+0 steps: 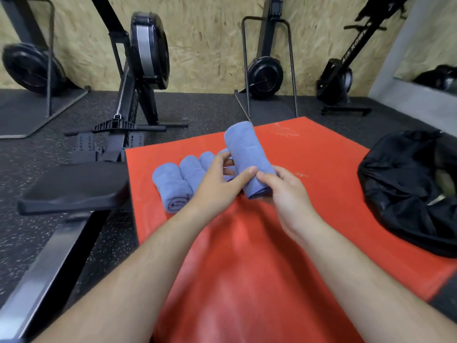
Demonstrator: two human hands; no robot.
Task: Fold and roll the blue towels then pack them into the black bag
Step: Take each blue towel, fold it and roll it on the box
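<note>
Head view: blue towel (247,149) in left hand (217,184), right hand (289,196); "AIR ROW" rower (346,60)

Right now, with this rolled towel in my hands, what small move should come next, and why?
Probably carry the held roll right to the black bag: it looks fully rolled, the right hand grips its near end, other rolls already lie on the red mat, and no flat towel shows.
</note>
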